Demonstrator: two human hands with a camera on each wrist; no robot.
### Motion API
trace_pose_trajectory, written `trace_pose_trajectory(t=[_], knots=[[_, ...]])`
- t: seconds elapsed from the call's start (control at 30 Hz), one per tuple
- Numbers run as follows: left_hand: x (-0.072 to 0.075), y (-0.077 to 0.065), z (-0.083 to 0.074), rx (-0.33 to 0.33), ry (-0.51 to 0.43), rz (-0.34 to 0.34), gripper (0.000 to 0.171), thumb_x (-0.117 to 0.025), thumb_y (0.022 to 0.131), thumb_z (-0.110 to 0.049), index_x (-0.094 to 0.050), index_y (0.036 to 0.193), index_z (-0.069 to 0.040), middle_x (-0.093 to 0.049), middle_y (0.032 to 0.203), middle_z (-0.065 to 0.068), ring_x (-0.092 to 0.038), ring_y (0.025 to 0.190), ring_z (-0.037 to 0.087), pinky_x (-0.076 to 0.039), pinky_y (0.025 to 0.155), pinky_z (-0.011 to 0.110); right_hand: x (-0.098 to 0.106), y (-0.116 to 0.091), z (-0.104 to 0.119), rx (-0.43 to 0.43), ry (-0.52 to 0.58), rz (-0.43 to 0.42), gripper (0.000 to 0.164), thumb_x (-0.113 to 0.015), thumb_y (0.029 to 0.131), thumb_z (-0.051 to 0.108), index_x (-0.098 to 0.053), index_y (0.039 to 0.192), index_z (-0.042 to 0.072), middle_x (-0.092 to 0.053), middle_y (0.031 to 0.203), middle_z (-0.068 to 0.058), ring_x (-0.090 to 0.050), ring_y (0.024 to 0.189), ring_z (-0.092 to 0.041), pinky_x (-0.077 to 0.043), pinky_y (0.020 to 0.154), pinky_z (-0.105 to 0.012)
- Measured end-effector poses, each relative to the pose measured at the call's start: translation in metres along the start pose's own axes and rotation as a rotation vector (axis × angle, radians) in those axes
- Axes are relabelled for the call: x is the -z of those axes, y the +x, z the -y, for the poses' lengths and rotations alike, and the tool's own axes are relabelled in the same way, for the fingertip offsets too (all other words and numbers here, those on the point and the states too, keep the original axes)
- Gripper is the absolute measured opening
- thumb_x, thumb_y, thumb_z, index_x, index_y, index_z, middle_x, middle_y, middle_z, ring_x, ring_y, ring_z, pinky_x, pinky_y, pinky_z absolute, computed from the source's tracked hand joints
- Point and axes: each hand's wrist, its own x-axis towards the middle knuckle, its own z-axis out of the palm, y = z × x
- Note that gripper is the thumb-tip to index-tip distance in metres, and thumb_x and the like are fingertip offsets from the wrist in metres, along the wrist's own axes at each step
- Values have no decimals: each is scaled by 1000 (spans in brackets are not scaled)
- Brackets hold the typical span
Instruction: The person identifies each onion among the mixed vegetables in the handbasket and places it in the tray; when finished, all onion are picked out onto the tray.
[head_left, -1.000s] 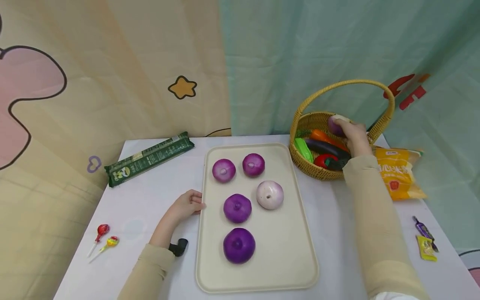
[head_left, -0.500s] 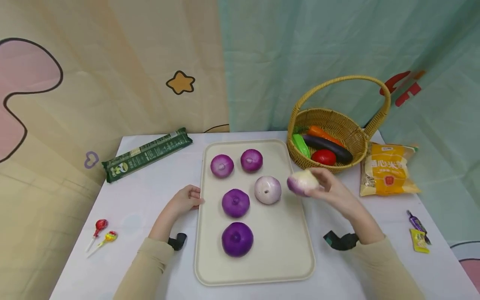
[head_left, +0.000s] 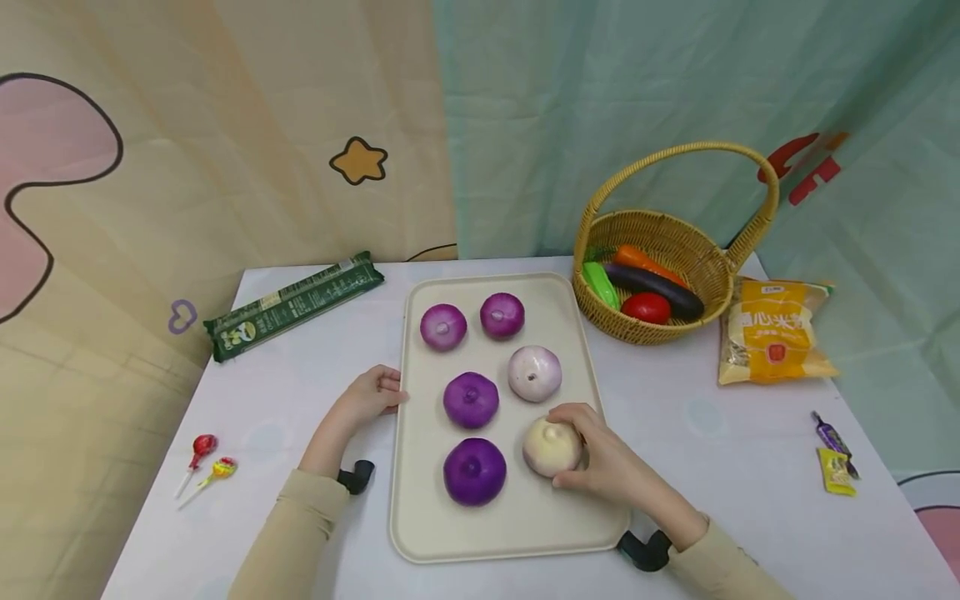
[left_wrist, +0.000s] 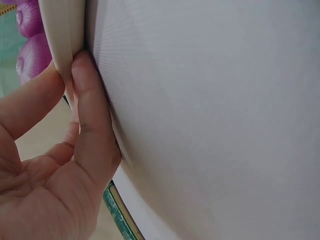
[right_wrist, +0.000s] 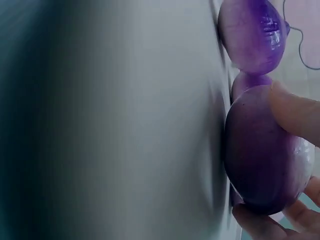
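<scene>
A cream tray [head_left: 570, 525] lies in the middle of the table. My left hand [head_left: 369, 396] pinches its left rim; the left wrist view has the thumb and a finger on either side of the rim [left_wrist: 67, 30]. My right hand [head_left: 603, 458] grips a pale-topped onion [head_left: 550, 447], purple lower down in the right wrist view, at the tray's lower right. Beside it sits a dark purple onion [head_left: 475, 472]. Above are another purple onion [head_left: 471, 400], a whitish onion [head_left: 535, 373], and two smaller purple onions [head_left: 443, 327] near the far end.
At the back right stands a wicker basket [head_left: 637, 329] holding an eggplant [head_left: 656, 287], a tomato [head_left: 647, 307] and other vegetables. A yellow snack bag [head_left: 776, 333] and small candies [head_left: 834, 469] lie right. A green packet [head_left: 296, 304] and lollipops [head_left: 217, 471] are left.
My right hand has brought the pale-topped onion out of the basket, leftward and toward me, down to the tray. The left hand has stayed at the tray's rim.
</scene>
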Motion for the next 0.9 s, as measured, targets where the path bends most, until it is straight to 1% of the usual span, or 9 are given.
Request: trace_pose_trajectory(t=[0.07, 0.23, 0.3, 0.43, 0.53, 0.63, 0.73, 0.8, 0.9], knots=[[0, 0, -1, 3, -2, -1, 38, -61, 93, -2, -47, 126, 9, -57, 106, 16, -61, 88, 16, -60, 83, 31, -3, -1, 2, 3, -23, -8, 77, -91, 65, 11, -50, 130, 9, -51, 134, -5, -53, 122, -22, -49, 103, -42], [1, 1, -3, 10, 7, -4, 37, -61, 94, -2, -47, 126, 9, -56, 106, 15, -60, 87, 16, -60, 83, 32, -7, -2, 5, -51, -25, -19, 89, -91, 65, 11, -43, 141, 5, -48, 140, -10, -51, 127, -27, -46, 106, -52], [1, 2, -3, 13, 13, -4, 37, -61, 94, -2, -47, 126, 9, -56, 106, 15, -60, 87, 16, -61, 83, 32, -7, -2, 5, -72, -19, -12, 95, -90, 65, 12, -40, 145, 3, -46, 142, -13, -50, 129, -29, -44, 107, -54], [2, 1, -3, 11, 20, -5, 38, -61, 94, -2, -46, 127, 10, -56, 105, 16, -60, 88, 17, -61, 83, 33, -7, -3, 7, -104, 6, 4, 101, -90, 65, 14, -34, 149, 3, -42, 144, -17, -48, 131, -32, -42, 109, -55], [4, -2, -4, 9, 29, -11, 38, -60, 95, -3, -45, 128, 10, -56, 108, 18, -62, 90, 20, -60, 85, 34, -3, -1, 8, -101, 28, 6, 100, -90, 68, 18, -33, 149, 3, -41, 144, -18, -50, 127, -33, -46, 106, -53], [7, -7, -7, -14, 94, -34, 41, -58, 97, -9, -45, 131, 9, -58, 115, 23, -63, 98, 28, -57, 90, 39, 12, 3, 8, -88, 62, -15, 91, -87, 75, 21, -35, 147, 1, -40, 143, -20, -49, 126, -38, -49, 103, -53], [16, -12, -17, -56, 184, -77, 45, -55, 99, -16, -43, 135, 8, -56, 125, 27, -58, 115, 37, -51, 100, 47, 38, 10, 7, -91, 72, -66, 75, -78, 85, 20, -37, 145, -1, -40, 144, -23, -43, 131, -43, -48, 103, -54], [23, -15, -27, -107, 251, -124, 47, -54, 100, -18, -42, 138, 8, -53, 130, 29, -51, 124, 42, -46, 104, 53, 60, 18, 6, -110, 44, -108, 63, -70, 92, 20, -41, 144, -1, -43, 144, -23, -43, 132, -42, -47, 104, -55], [32, -18, -44, -198, 300, -200, 46, -53, 101, -16, -42, 140, 7, -49, 134, 30, -45, 129, 45, -42, 109, 56, 94, 32, 5, -152, 17, -176, 52, -62, 98, 23, -45, 141, -1, -46, 143, -22, -43, 132, -40, -44, 106, -58]])
